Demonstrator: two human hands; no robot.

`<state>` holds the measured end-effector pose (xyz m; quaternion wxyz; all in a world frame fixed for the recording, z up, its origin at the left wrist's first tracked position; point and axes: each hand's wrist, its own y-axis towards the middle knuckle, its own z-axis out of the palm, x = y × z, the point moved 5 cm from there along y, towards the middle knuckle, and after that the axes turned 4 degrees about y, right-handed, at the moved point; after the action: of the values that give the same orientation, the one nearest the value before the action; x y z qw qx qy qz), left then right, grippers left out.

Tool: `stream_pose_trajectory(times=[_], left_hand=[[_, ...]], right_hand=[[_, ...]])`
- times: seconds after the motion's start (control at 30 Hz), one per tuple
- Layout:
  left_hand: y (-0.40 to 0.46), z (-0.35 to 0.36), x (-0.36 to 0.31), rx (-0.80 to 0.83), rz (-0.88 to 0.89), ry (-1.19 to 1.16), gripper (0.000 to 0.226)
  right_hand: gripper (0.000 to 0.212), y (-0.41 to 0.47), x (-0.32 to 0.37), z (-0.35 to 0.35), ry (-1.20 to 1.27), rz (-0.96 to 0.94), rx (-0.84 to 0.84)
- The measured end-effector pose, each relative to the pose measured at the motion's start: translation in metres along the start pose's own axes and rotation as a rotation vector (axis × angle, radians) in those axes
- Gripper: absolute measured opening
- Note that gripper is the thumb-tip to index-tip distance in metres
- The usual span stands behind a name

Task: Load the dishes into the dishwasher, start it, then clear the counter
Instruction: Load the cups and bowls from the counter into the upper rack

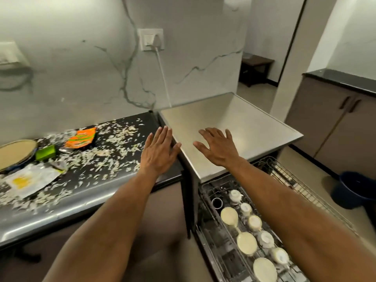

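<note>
Below the steel top, the pulled-out dishwasher rack is seen loaded with pale cups and plates; these are judged stiff, breakable and slippery if wet, best taken by rim or handle. Nothing is held: the left hand and right hand are spread flat, fingers straight, above the counter edge and steel top, well apart from the dishes. Light, loose scraps and limp wrappers are strewn over the dark counter
</note>
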<state>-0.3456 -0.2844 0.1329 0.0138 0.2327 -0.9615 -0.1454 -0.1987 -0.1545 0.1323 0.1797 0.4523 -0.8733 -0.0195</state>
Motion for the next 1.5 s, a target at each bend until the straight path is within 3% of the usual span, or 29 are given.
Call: stream_pose_trajectory(times=[0.2,0.33,0.47,0.67,0.8,0.9,1.0,1.17,1.33,1.5], left_hand=[[-0.034,-0.011,0.086,-0.055,-0.089,-0.005,0.084],[-0.059,-0.014,0.146,-0.045,-0.159,-0.001,0.08],[-0.083,-0.009,0.2,0.001,-0.243,0.011,0.067],[-0.116,-0.004,0.273,0.016,-0.381,0.02,0.076],[-0.131,-0.002,0.307,0.024,-0.452,0.049,0.072],[-0.138,0.003,0.342,0.04,-0.534,0.072,0.082],[-0.131,0.008,0.373,0.044,-0.616,0.096,0.082],[-0.112,0.011,0.404,0.024,-0.686,0.114,0.084],[-0.099,0.018,0.427,0.075,-0.745,0.143,0.068],[-0.091,0.026,0.457,0.109,-0.774,0.14,0.066]], right_hand=[[0.08,0.025,0.08,0.028,0.008,-0.076,0.017],[0.066,0.043,0.137,0.054,0.028,-0.141,0.065],[0.067,0.061,0.186,0.083,0.042,-0.197,0.101],[0.071,0.088,0.25,0.124,0.051,-0.327,0.151],[0.073,0.111,0.281,0.145,0.065,-0.39,0.175],[0.072,0.138,0.308,0.167,0.092,-0.447,0.208],[0.083,0.167,0.33,0.188,0.091,-0.513,0.242],[0.074,0.211,0.358,0.212,0.09,-0.615,0.293],[0.073,0.248,0.38,0.235,0.101,-0.668,0.351],[0.07,0.281,0.4,0.263,0.093,-0.701,0.39]])
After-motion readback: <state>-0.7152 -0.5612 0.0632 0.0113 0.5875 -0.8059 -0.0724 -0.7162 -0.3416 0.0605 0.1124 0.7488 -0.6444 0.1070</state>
